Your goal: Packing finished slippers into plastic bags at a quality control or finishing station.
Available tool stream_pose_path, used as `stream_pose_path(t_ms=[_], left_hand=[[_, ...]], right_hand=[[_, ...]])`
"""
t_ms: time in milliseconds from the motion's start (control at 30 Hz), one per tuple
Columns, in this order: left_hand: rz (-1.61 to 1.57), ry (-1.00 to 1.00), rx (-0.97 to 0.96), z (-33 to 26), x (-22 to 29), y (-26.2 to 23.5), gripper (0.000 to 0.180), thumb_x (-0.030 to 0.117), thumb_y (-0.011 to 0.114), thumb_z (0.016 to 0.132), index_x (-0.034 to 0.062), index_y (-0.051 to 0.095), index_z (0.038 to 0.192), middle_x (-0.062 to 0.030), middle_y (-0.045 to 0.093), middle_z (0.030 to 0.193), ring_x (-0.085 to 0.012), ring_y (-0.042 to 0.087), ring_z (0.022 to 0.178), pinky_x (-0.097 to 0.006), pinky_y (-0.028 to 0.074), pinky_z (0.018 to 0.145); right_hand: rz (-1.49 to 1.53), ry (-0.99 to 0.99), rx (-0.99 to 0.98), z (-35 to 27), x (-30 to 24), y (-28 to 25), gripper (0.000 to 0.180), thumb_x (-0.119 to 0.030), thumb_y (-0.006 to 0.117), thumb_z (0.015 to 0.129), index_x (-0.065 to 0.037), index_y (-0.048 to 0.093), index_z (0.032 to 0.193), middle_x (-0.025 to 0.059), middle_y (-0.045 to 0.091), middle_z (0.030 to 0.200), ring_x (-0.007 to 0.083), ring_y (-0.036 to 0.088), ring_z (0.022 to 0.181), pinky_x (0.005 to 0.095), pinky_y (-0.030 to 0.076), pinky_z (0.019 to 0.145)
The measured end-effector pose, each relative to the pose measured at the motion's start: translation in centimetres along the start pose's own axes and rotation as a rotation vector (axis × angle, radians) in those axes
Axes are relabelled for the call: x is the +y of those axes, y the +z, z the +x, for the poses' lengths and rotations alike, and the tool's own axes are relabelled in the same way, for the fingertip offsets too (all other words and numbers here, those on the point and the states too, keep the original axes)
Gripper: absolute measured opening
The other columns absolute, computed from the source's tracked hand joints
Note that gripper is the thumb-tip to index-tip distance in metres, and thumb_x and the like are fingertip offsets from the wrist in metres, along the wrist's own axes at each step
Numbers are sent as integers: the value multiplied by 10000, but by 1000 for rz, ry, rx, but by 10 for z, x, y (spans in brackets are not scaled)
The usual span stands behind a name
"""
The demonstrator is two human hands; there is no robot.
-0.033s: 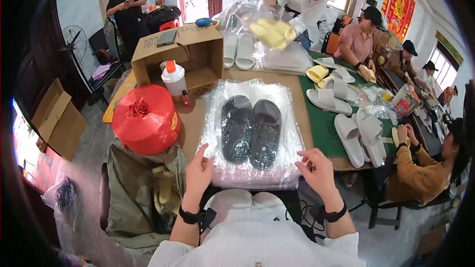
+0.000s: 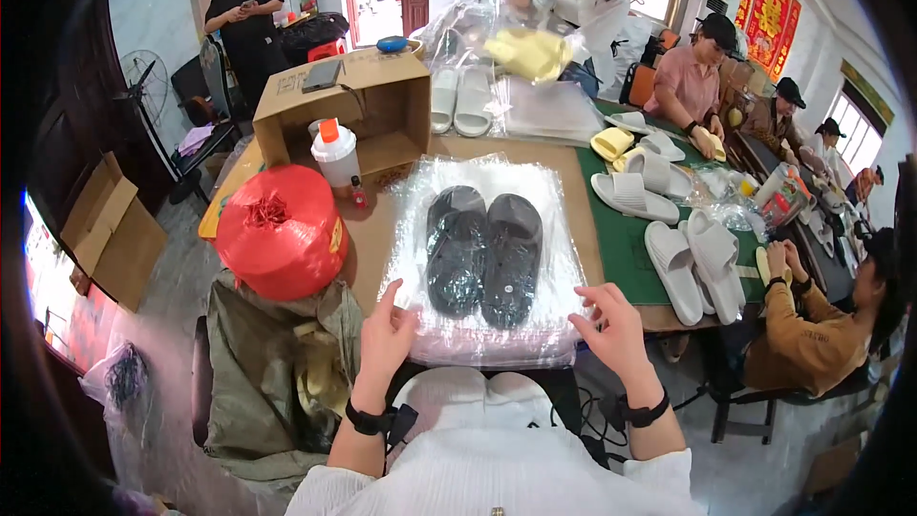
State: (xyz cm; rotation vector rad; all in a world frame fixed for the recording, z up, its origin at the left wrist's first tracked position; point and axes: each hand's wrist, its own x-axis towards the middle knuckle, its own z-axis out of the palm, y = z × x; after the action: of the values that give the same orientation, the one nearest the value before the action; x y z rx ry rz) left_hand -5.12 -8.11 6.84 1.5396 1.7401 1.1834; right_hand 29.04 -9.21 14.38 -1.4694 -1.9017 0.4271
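Observation:
A pair of black slide slippers (image 2: 455,253) lies side by side inside a clear plastic bag, on a stack of clear bags (image 2: 559,201) straight in front of me. My left hand (image 2: 385,339) is at the near left corner of the stack, fingers apart and nothing held. At the near right corner is my right hand (image 2: 616,333), its fingers spread and slightly curled, also without anything in it. Whether the fingertips touch the plastic I cannot tell. Dark bands circle both wrists.
Left of the stack stand a red roll of plastic twine (image 2: 277,239), a white bottle (image 2: 335,158) and an open cardboard box (image 2: 382,76). Grey slippers (image 2: 673,268) lie on the green mat to the right. Across the table, a co-worker holds bagged yellow slippers (image 2: 530,55).
The co-worker's bag with yellow slippers has shifted slightly upward. My hands and the black slippers look almost the same.

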Motion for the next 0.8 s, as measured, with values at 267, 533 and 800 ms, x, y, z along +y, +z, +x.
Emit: stream_pose_path(t_ms=[267,533,800], left_hand=[[-38,18,-63,-9,9,11,613,94,636,845,161,492,1437,-81,566,643,-174,547,560,-330,478,608],[-73,93,73,-5,-35,18,541,19,563,867,203,571,1375,-98,535,692,-162,514,588,-313,456,606],[-430,-40,-335,-12,-31,-35,421,41,525,972,96,558,1387,-17,614,918,-77,589,758,-234,495,665]], right_hand=[[-312,-4,116,10,1,47,823,-201,739,775,-69,344,1485,206,550,1171,381,603,1002,459,512,774],[-320,106,58,-8,36,37,637,-119,639,830,-104,439,1435,147,649,832,327,650,704,439,512,649],[231,-68,-101,-22,46,3,592,15,674,760,-76,554,1332,69,568,1137,143,588,821,216,448,574]])
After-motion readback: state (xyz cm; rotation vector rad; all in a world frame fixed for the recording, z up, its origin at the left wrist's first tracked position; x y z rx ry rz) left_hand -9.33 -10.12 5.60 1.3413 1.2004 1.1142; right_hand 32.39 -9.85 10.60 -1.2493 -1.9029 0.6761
